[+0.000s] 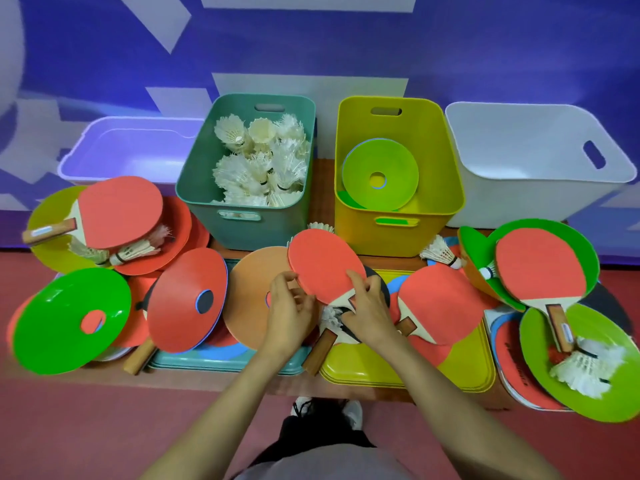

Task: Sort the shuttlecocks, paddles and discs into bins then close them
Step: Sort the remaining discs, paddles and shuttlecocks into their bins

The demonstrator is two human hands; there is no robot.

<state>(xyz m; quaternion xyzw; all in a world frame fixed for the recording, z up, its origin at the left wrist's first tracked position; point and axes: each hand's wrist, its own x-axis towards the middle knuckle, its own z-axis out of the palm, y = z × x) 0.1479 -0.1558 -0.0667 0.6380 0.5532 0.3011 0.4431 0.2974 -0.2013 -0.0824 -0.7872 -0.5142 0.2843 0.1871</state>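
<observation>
Hands meet on one red paddle at the middle of the table. My left hand is half closed, thumb and curled fingers pinching the blade's lower left rim. My right hand is curled round the neck where blade joins handle, thumb on the red face. The paddle tilts up off the pile, its blade pointing away from me toward the gap between the teal bin and the yellow bin. Just under my hands lies a white shuttlecock.

Four bins stand along the back. A lilac bin is at the left. The teal one is heaped with shuttlecocks, too tangled to count. The yellow one holds green discs, at least two, and a white bin is at the right.

Four red-faced paddles show in all: mine, a far-left paddle, a near-right paddle and a far-right paddle. Two further wooden handles poke out from under the clutter, a centre handle and a lower-left handle. Two lids lie flat beneath, a teal lid and a yellow lid. Across the table loose discs in red, orange and green overlap; I cannot give their number.
</observation>
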